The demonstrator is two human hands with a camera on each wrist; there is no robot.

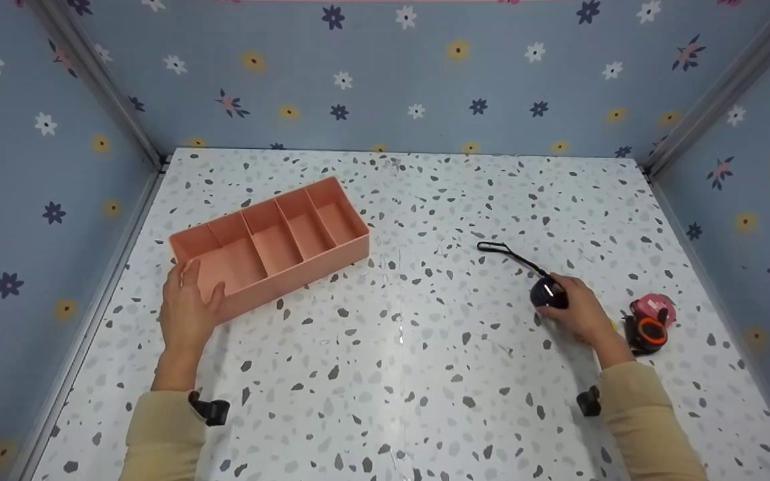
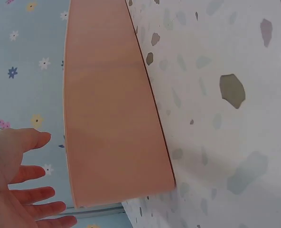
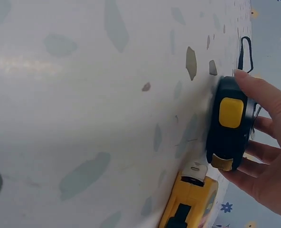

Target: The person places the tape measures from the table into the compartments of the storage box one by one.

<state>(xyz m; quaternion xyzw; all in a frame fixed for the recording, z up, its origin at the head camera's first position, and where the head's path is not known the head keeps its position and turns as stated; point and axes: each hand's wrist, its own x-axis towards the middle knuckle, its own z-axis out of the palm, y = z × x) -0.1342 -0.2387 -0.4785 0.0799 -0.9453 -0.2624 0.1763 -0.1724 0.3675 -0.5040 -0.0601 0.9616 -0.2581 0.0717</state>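
Observation:
A salmon-pink divided tray (image 1: 298, 277) sits slanted at the left of the table. My left hand (image 1: 188, 314) is at its near left corner, fingers over the rim; in the left wrist view the fingers of that hand (image 2: 10, 185) look loosely spread beside the tray's side wall (image 2: 114, 109). My right hand (image 1: 584, 312) grips a dark blue tape measure (image 1: 543, 292) with a black wrist strap (image 1: 519, 257). In the right wrist view, thumb and fingers hold the tape measure's sides (image 3: 226, 140), its yellow button facing the camera.
A yellow tape measure (image 3: 190, 202) lies close below the held one, mostly hidden by my right hand in the head view. Further right are a pink tape measure (image 1: 654, 305) and a black-and-orange one (image 1: 649, 334). Flowered panels (image 1: 412, 80) wall the speckled table (image 1: 398, 374).

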